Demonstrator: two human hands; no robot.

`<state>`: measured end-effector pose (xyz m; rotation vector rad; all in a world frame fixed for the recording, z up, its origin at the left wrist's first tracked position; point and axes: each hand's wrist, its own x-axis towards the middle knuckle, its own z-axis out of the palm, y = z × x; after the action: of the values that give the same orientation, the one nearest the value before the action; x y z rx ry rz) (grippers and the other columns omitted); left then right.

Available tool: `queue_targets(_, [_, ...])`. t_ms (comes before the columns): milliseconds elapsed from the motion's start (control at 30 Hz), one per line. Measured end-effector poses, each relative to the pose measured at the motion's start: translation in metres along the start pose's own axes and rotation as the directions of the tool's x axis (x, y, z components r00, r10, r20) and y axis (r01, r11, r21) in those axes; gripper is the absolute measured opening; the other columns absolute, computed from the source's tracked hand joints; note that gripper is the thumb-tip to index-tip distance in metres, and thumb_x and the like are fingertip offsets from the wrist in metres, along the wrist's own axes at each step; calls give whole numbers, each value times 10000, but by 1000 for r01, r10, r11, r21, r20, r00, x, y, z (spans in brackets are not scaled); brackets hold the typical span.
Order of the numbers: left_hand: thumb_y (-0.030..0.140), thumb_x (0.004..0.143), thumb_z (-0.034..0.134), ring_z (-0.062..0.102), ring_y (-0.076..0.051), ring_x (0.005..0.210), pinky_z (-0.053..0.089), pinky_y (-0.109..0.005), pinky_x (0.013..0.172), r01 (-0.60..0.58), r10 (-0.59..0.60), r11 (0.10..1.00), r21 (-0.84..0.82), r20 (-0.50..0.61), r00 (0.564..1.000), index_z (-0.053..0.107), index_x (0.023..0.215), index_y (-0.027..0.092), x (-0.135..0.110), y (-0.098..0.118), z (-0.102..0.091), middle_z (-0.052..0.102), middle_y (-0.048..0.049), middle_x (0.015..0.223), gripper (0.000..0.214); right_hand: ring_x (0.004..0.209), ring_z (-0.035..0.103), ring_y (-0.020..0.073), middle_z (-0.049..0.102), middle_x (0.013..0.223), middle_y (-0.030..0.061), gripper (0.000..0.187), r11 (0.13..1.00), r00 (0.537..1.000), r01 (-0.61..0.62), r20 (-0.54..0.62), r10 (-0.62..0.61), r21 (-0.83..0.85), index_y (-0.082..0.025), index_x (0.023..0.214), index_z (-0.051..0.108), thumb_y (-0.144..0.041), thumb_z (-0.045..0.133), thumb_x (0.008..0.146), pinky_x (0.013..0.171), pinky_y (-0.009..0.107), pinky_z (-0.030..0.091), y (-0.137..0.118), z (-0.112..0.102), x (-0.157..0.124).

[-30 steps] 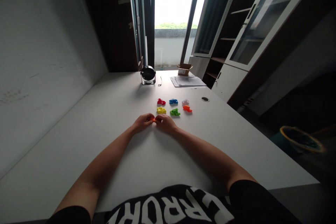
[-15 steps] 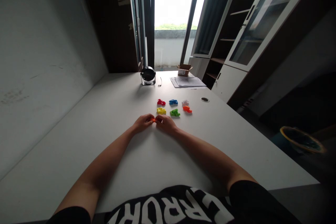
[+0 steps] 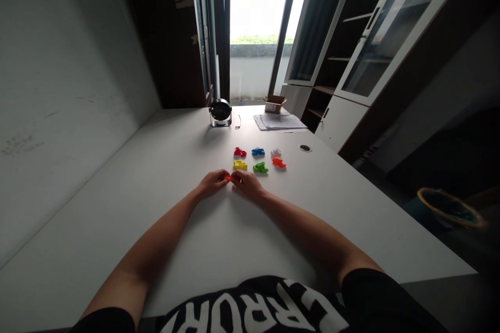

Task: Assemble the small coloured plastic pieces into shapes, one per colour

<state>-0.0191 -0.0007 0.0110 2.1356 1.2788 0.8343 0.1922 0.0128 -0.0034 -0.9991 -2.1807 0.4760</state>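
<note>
Between my two hands is a small orange plastic piece (image 3: 228, 178), mostly hidden by fingers. My left hand (image 3: 214, 181) pinches it from the left, and my right hand (image 3: 246, 183) grips it from the right; the fingertips nearly meet. Just beyond them lie small plastic toy vehicles in two rows. The nearer row has a yellow toy (image 3: 240, 165), a green toy (image 3: 260, 167) and an orange toy (image 3: 278, 163). Behind them are a red toy (image 3: 239, 152), a blue toy (image 3: 258, 152) and a white toy (image 3: 275, 153).
The white table (image 3: 164, 166) meets a wall on the left. At its far end stand a round black device (image 3: 221, 112), papers (image 3: 281, 122) and an open cardboard box (image 3: 274, 104). A cable hole (image 3: 305, 149) is at the right. A bin (image 3: 449, 208) stands beyond the right edge.
Almost nothing differs. Both hands stay in place around the orange piece, which seems to have shifted very slightly between the fingers.
</note>
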Motion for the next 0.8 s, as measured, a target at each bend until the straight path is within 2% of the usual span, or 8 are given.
queue_targets(800, [329,850,602,566,-151,736,446,-242,680,-7,8,1000,-21,18,1000,699,968,200,-2,3,-2,674,-10,835,200,673,540,118,673,833,10,85,1000,1000,4,-16,-4,14,-194,953,686,-256,632,932,640,226,404,0,2,0])
